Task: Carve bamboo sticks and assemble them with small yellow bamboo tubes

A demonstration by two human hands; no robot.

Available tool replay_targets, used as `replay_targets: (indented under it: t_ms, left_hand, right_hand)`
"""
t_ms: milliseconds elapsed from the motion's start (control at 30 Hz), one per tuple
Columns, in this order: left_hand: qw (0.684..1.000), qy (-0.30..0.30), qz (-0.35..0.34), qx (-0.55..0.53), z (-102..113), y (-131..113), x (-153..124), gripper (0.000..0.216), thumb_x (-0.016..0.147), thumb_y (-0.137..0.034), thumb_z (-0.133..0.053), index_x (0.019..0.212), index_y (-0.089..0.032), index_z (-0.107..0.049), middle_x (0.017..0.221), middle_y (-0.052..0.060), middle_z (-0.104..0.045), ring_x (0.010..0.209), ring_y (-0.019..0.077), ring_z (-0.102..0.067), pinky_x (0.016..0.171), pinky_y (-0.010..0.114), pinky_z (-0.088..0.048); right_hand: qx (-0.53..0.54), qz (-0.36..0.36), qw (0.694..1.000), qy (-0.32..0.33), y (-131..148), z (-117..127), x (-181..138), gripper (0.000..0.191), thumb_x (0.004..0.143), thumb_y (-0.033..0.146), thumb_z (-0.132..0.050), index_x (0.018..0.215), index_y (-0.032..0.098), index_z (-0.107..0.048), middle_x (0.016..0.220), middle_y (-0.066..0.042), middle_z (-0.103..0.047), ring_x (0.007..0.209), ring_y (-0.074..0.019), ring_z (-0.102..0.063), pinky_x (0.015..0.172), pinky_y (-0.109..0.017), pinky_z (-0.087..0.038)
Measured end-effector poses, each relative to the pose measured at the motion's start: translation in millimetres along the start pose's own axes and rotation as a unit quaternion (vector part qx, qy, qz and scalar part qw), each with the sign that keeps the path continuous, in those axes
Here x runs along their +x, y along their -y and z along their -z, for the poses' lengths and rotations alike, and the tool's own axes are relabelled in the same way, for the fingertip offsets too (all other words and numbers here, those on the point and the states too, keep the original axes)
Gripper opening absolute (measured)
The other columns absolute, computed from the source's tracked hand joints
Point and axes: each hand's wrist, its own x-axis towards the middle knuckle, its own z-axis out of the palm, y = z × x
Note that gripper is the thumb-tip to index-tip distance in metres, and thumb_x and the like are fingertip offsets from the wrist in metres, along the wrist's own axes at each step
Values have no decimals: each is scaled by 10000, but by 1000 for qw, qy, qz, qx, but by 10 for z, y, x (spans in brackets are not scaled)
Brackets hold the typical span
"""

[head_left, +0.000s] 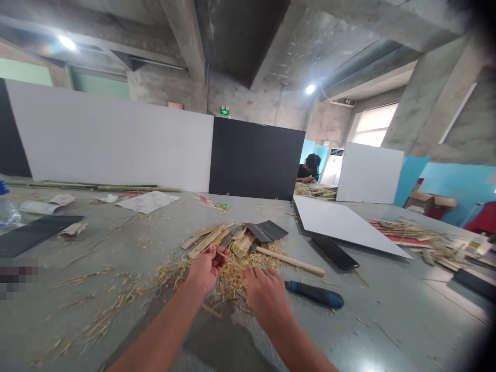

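Observation:
My left hand point(207, 267) is closed in a pinch on a thin bamboo strip point(231, 259), which slants across toward my other hand. My right hand point(266, 290), back up and fingers curled, is closed at the strip's far end; what lies under its fingers is hidden. Beside it rests a tool with a blue and black handle point(315, 295), its working end out of sight near the hand. Below and around both hands spreads a heap of curly shavings point(234, 287). Just beyond lie split bamboo pieces point(209, 238), a black sheet point(268, 231) and a round wooden stick point(292, 261).
A black flat object point(335, 252) and a white board point(344, 225) lie to the right. Black and white panels point(256, 157) stand across the back. Papers point(145, 201) and a plastic bottle point(8, 206) are at left. A person point(310, 168) sits far behind.

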Motion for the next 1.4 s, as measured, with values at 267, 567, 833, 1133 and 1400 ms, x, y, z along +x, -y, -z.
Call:
replay_targets:
  t_ms: [267,567,833,1133,1400]
  left_hand:
    - [999,27,-18,-19,-27,-28,-24,241,897,-17,-480,707,-117,-590,648,41,-649,631,146,-689,614,232,-564]
    - [999,16,-32,-15,-22,-35,52,188,907,-77,-515,750,-117,-610,727,44,-649,712,143,-679,667,231,-550]
    - [1000,-16,-18,17,45,47,185,372,916,-343,-566,1240,-163,-540,1236,105,-567,1035,228,-596,858,445,-525]
    - [998,21,-54,-7,-45,-73,94,201,899,-76,-528,720,-121,-607,716,39,-638,686,137,-664,636,234,-545]
    - [998,-15,-49,36,17,-31,160,189,914,-234,-568,1060,-123,-618,1046,94,-639,899,188,-638,764,346,-550]
  right_hand:
    - [142,-121,975,122,-153,-143,42,373,943,306,-337,621,197,-489,465,55,-325,386,-113,-343,453,-240,-327]
    - [91,-89,985,114,-85,-47,99,346,929,349,-374,690,174,-554,496,28,-424,421,-119,-434,481,-239,-359]
    - [-32,26,999,-4,-103,26,152,198,840,218,-501,888,209,-693,886,-114,-676,929,-257,-577,898,-356,-338]
    - [195,-175,953,152,-211,-120,193,266,894,306,-379,737,186,-558,452,82,-299,352,-103,-288,424,-237,-325]
    - [174,-131,973,69,-184,-139,211,258,846,362,-511,663,194,-579,533,-4,-482,505,-145,-461,530,-258,-331]
